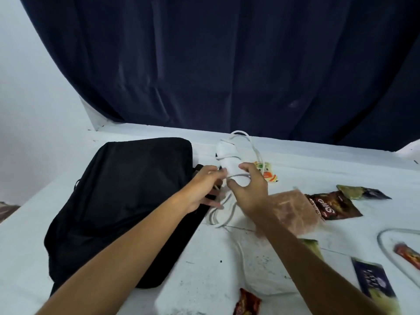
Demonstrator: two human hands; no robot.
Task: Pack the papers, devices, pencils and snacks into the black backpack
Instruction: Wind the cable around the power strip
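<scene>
In the head view, a black backpack [127, 201] is laid flat on the white table [318, 160], and everything else is placed by reference to it. Just beside its right edge, a white power strip [229, 162] with its white cord [252, 146] partly wound around it is held up off the table. The lower end is gripped by the right hand [250, 189], with the fingers curled round the body and a loop of cord. The cord is pinched by the left hand [204, 189] at the backpack's edge, apparently so that the slack can be gathered before packing. More cord trails loose on the table below the hands. Farther right of the backpack, snack packets remain unpacked: an orange-and-yellow sachet [268, 172], a dark red packet [334, 205] and a purple packet [372, 280].
</scene>
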